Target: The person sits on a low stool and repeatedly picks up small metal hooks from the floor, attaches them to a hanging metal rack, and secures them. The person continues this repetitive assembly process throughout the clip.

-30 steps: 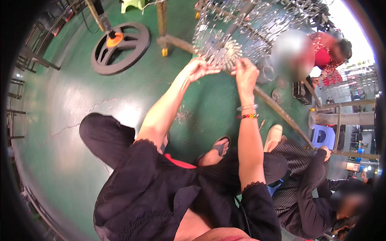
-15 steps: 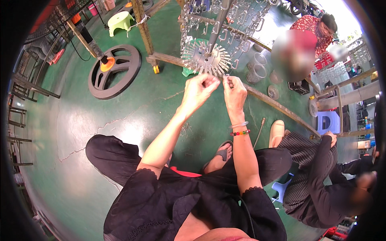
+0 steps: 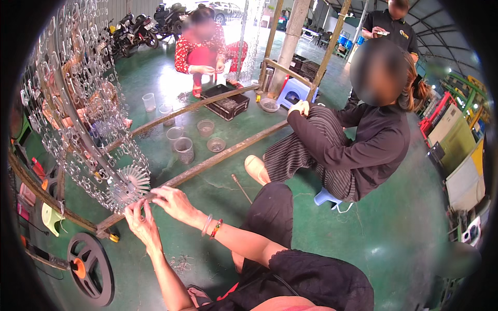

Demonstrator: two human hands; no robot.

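My left hand (image 3: 142, 223) is raised at the lower end of a hanging rack of small metal hooks (image 3: 78, 119), its fingertips drawn together. Beside it, my right hand (image 3: 176, 206) is pinched, its fingertips almost meeting those of the left. A tiny greyish piece seems to lie between the fingertips, too small to make out. Just above both hands is a round metal disc (image 3: 127, 186) with radiating slats, at the foot of the rack's curved rod. Strings of linked hooks hang around it.
A wooden bar (image 3: 223, 154) runs past my hands to the right. Beyond it stand clear plastic cups (image 3: 183, 150) and a black crate (image 3: 226, 103). A black wheel (image 3: 91, 269) lies lower left. One person (image 3: 358, 140) sits close on my right; another (image 3: 202, 57) squats farther off.
The view has swung to the right, so the rack and my hands now appear at the left. Both hands stay close together by the slatted disc.
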